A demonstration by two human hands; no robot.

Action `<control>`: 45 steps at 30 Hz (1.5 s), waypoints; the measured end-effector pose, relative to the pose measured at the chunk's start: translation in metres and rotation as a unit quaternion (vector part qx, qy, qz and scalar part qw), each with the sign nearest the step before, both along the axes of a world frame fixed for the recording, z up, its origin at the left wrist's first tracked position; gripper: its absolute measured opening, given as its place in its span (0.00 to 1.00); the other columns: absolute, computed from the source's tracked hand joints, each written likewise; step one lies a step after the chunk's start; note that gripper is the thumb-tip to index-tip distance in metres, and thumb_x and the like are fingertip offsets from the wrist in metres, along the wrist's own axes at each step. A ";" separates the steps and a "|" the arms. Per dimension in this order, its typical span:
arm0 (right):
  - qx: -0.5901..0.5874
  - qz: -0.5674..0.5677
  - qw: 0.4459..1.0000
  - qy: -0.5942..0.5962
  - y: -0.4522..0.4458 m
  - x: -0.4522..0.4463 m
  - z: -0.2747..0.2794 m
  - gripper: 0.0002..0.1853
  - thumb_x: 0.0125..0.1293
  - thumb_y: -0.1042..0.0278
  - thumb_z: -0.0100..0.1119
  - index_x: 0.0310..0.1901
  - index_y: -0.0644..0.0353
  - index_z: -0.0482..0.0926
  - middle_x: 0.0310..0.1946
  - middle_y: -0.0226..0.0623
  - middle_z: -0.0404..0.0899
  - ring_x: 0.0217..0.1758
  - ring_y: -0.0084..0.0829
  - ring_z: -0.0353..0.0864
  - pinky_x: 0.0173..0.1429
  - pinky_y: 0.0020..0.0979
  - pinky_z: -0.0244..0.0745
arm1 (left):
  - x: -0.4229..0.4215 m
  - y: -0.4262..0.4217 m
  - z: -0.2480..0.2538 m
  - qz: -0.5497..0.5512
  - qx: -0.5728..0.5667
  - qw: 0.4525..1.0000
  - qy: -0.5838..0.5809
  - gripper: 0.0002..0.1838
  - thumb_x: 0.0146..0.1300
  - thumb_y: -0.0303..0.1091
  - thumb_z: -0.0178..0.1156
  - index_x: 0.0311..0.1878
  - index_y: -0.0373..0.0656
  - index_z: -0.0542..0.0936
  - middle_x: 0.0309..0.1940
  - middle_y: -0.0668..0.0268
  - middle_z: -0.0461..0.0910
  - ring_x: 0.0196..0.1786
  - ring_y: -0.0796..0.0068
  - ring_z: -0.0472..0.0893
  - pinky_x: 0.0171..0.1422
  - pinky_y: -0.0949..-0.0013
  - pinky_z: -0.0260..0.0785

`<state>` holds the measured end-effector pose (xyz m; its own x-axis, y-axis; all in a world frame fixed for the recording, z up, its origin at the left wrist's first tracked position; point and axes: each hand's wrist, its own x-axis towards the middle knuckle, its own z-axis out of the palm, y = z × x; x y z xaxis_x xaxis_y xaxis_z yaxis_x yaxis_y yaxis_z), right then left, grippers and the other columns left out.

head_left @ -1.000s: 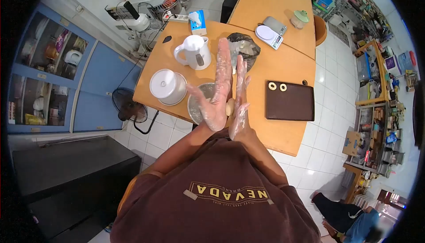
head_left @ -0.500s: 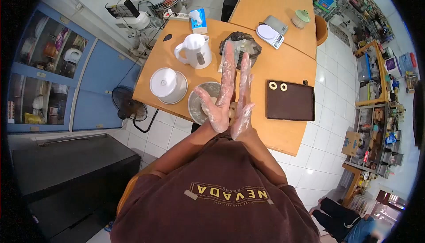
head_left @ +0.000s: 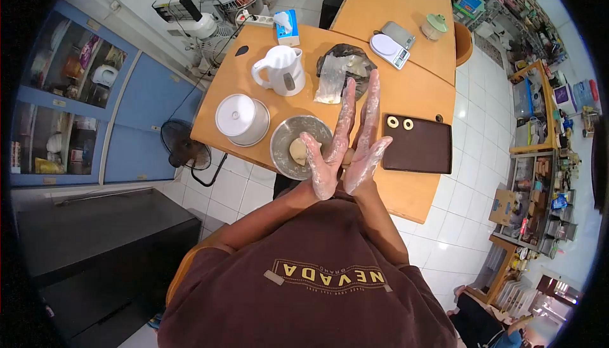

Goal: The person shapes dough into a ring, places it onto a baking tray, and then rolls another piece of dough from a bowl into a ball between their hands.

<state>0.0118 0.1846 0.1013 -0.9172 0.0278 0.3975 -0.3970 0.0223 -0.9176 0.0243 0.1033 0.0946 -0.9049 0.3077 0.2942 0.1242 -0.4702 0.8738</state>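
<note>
My left hand [head_left: 331, 158] and my right hand [head_left: 366, 158] are raised over the table's front edge. Both are dusted with white flour, fingers stretched out and thumbs spread. Between the lower palms a small tan piece [head_left: 347, 157] shows, perhaps dough; whether it touches the hands or lies beyond them I cannot tell. Left of my left hand stands a metal bowl [head_left: 279, 134] with a lump of dough [head_left: 297, 150] in it. Right of my right hand, a dark baking tray [head_left: 415, 151] carries two dough rings [head_left: 408, 123] near its far left corner.
A lidded white container [head_left: 242, 120], a white jug [head_left: 279, 71] and a tissue box [head_left: 287, 31] stand left on the table [head_left: 406, 199]. Plastic bags [head_left: 332, 80] lie beyond my fingertips. A kitchen scale [head_left: 389, 50] and a jar [head_left: 434, 27] are farther back. Another person [head_left: 479, 322] is at lower right.
Both hands have shifted right, and their thumbs and palms have spread apart. The dough in the bowl and the clear bag now show more fully.
</note>
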 end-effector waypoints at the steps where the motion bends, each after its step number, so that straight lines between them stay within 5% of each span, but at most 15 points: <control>1: -0.003 -0.009 1.000 0.002 0.002 0.000 -0.004 0.55 0.72 0.20 0.07 0.85 0.61 0.39 0.87 0.46 0.35 0.90 0.47 0.28 0.86 0.55 0.16 | 0.001 -0.002 0.002 -0.006 -0.022 1.000 -0.004 0.66 0.59 0.89 0.13 0.86 0.41 0.33 0.88 0.62 0.28 0.89 0.62 0.29 0.88 0.57 0.19; 5: -0.082 -0.019 0.996 0.026 -0.004 0.004 0.013 0.51 0.76 0.22 0.12 0.85 0.59 0.43 0.87 0.41 0.39 0.90 0.43 0.33 0.88 0.49 0.28 | 0.004 0.000 -0.009 -0.014 -0.062 0.997 0.033 0.61 0.64 0.84 0.11 0.86 0.41 0.34 0.88 0.61 0.27 0.88 0.63 0.28 0.88 0.56 0.17; 11: -0.248 -0.003 0.967 -0.064 0.001 0.010 0.020 0.49 0.77 0.24 0.14 0.84 0.59 0.45 0.87 0.38 0.41 0.90 0.42 0.35 0.88 0.47 0.29 | 0.007 0.004 -0.025 -0.017 -0.056 0.997 0.057 0.52 0.74 0.73 0.09 0.86 0.40 0.41 0.88 0.60 0.31 0.88 0.63 0.27 0.87 0.53 0.13; 13: -0.177 -0.039 0.982 -0.052 0.005 0.003 0.005 0.48 0.78 0.27 0.11 0.84 0.61 0.46 0.86 0.42 0.44 0.90 0.42 0.35 0.88 0.48 0.29 | 0.010 0.003 -0.030 -0.016 -0.065 0.996 0.059 0.51 0.74 0.72 0.08 0.86 0.39 0.42 0.88 0.60 0.32 0.88 0.63 0.28 0.87 0.52 0.13; 16: -0.154 -0.053 0.986 -0.039 0.008 0.001 0.006 0.48 0.79 0.27 0.10 0.84 0.61 0.47 0.86 0.43 0.45 0.90 0.42 0.36 0.88 0.48 0.29 | 0.007 -0.005 -0.026 -0.057 -0.134 0.987 0.061 0.62 0.62 0.85 0.08 0.86 0.44 0.36 0.88 0.60 0.24 0.88 0.61 0.26 0.88 0.51 0.18; 24: -0.215 -0.013 0.976 -0.039 -0.004 0.001 -0.003 0.50 0.77 0.25 0.13 0.84 0.61 0.47 0.86 0.42 0.44 0.90 0.42 0.37 0.88 0.46 0.31 | 0.004 -0.004 -0.007 -0.015 -0.101 0.992 0.072 0.63 0.63 0.85 0.10 0.86 0.40 0.37 0.88 0.60 0.27 0.88 0.60 0.28 0.88 0.53 0.19; 29: -0.084 0.013 0.996 -0.031 -0.016 0.012 -0.020 0.53 0.75 0.22 0.10 0.84 0.62 0.45 0.86 0.46 0.41 0.90 0.46 0.34 0.88 0.48 0.29 | -0.016 -0.005 0.008 0.054 -0.046 0.997 0.010 0.62 0.65 0.85 0.13 0.86 0.40 0.38 0.88 0.64 0.35 0.89 0.64 0.34 0.89 0.59 0.23; 33: -0.031 0.039 0.998 -0.025 -0.022 0.017 -0.022 0.54 0.74 0.21 0.08 0.84 0.61 0.45 0.87 0.48 0.39 0.90 0.48 0.32 0.87 0.51 0.24 | -0.031 -0.008 0.014 0.056 0.058 0.995 -0.050 0.64 0.62 0.88 0.14 0.86 0.41 0.39 0.88 0.65 0.35 0.88 0.64 0.36 0.89 0.54 0.25; 39: 0.032 -0.003 0.999 0.006 -0.010 0.009 -0.004 0.54 0.73 0.21 0.08 0.84 0.60 0.46 0.86 0.49 0.40 0.90 0.50 0.33 0.86 0.54 0.18 | -0.013 -0.008 -0.006 -0.028 0.023 0.996 -0.081 0.61 0.64 0.86 0.12 0.87 0.45 0.36 0.88 0.64 0.32 0.89 0.63 0.34 0.89 0.54 0.24; 45: -0.112 -0.016 0.994 0.007 -0.005 0.004 0.020 0.54 0.75 0.21 0.11 0.84 0.63 0.45 0.86 0.46 0.43 0.89 0.43 0.37 0.89 0.47 0.32 | 0.000 0.003 0.005 -0.002 -0.045 0.999 0.017 0.60 0.66 0.84 0.13 0.86 0.41 0.37 0.88 0.63 0.32 0.89 0.64 0.31 0.88 0.58 0.19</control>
<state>0.0157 0.1797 0.1211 -0.9090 0.1465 0.3901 -0.4116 -0.1693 -0.8955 0.0246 0.1064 0.0993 -0.8933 0.3385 0.2957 0.1527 -0.3901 0.9080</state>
